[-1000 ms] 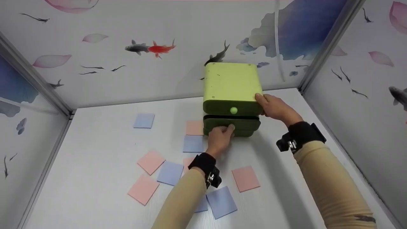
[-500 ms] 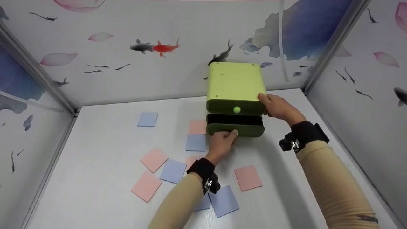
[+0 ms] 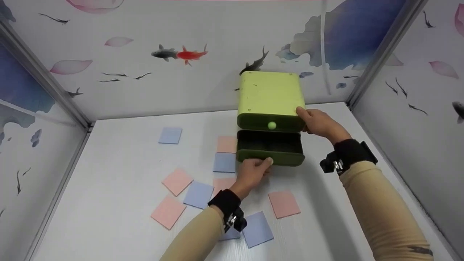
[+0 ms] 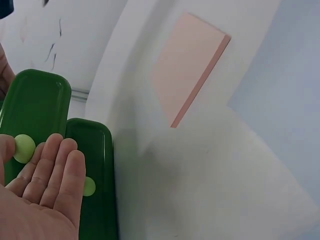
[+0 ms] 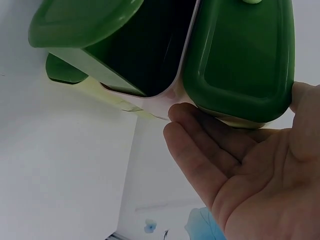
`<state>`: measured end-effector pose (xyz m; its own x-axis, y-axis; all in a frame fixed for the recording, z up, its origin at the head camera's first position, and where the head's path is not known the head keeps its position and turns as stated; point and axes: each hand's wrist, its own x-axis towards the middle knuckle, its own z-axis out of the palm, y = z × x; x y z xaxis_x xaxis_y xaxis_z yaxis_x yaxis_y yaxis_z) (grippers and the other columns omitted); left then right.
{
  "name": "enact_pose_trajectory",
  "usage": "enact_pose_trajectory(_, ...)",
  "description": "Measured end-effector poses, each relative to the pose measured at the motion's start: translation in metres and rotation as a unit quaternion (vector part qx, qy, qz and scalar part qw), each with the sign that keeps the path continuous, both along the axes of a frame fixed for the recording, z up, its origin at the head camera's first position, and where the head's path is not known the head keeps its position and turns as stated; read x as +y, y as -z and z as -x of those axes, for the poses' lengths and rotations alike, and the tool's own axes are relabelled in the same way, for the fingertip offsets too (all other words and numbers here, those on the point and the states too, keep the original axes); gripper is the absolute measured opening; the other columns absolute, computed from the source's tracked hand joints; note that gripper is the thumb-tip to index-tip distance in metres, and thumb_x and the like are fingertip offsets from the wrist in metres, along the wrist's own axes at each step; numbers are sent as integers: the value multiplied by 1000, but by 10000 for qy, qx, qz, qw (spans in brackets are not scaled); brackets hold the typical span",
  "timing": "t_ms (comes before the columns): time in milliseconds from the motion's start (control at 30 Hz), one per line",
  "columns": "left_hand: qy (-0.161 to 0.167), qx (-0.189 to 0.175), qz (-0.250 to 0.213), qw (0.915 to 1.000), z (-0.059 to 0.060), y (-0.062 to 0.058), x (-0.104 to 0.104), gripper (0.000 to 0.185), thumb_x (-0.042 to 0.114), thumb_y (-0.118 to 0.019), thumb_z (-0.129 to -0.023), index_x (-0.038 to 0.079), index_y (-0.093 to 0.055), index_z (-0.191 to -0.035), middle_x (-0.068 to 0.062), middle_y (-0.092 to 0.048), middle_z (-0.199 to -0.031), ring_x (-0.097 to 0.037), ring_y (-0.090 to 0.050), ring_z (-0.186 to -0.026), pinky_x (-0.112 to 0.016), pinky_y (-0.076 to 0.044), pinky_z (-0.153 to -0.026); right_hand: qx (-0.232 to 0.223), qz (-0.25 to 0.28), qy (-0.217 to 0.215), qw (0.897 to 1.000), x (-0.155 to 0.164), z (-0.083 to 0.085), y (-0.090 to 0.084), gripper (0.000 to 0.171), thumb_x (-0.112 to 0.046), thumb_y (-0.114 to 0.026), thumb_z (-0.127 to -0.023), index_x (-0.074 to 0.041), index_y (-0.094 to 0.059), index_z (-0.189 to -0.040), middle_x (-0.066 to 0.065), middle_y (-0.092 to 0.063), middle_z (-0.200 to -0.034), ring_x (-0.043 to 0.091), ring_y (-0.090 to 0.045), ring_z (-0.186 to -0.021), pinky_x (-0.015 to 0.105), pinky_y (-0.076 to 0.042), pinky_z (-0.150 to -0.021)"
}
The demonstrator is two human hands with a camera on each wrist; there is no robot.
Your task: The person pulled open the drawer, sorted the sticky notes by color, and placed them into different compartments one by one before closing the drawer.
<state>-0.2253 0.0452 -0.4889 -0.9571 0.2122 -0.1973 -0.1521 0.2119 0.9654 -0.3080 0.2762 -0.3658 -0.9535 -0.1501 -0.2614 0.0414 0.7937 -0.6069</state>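
Observation:
A small green drawer cabinet [image 3: 270,92] with a lime top stands at the back of the table. Its middle drawer [image 3: 270,156] is pulled partway out, with a dark, bare inside. At that drawer's front, my left hand [image 3: 251,174] pinches the round light-green knob [image 4: 24,148] between thumb and fingers. Below it, the bottom drawer [image 4: 97,150] with its own knob shows in the left wrist view. My right hand [image 3: 320,123] grips the cabinet's upper right front corner, thumb on the top edge, fingers along the side beside the closed top drawer [image 5: 240,60].
Pink square tiles [image 3: 177,181] and blue square tiles [image 3: 170,135] lie flat over the white table [image 3: 116,174], several left of and in front of the cabinet. Patterned walls [image 3: 203,79] enclose the table at back and sides.
The middle drawer has slid out toward me, from nearly closed to a wide gap, with my left hand on its knob. The right hand keeps its place on the cabinet.

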Motion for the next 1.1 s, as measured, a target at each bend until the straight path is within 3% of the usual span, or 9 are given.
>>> enact_pose_trajectory(100, 21, -39, -4, 10000, -5, 2, -4, 39, 51, -62, -91, 15, -77, -89, -8, -74, -96, -20, -69, -90, -29, -55, -75, 28, -2, -28, 10000, -1, 0, 0, 69, -59, -19, -101, 0, -54, -105, 11, -57, -91, 20, -55, -84, 32, -45, -80)
enact_pose_trajectory(333, 97, -178, -247, 9995, -16, 6, -8, 41, 48, -64, -91, 10, -77, -92, -12, -74, -97, -27, -69, -94, -42, -56, -86, 88, -12, -68, 9999, -1, 1, -1, 67, -58, -19, -102, 0, -54, -100, 7, -57, -86, 16, -54, -78, 28, -44, -75)
enact_pose_trajectory(733, 201, -152, -356, 9990, -29, 11, -13, 40, 47, -65, -91, 9, -77, -93, -9, -75, -94, -27, -70, -95, -41, -57, -85, 48, 52, -162, 9998, -1, 0, -1, 65, -57, -18, -102, -2, -52, -95, 6, -55, -83, 16, -51, -74, 30, -42, -74)
enact_pose_trajectory(1100, 235, -178, -461, 9985, -31, 21, -11, 42, 42, -65, -92, 2, -75, -99, -14, -74, -97, -26, -71, -94, -41, -57, -84, 105, 60, -125, 9998, -1, -1, -2, 65, -56, -18, -102, -1, -53, -98, 9, -58, -88, 14, -53, -75, 29, -44, -76)
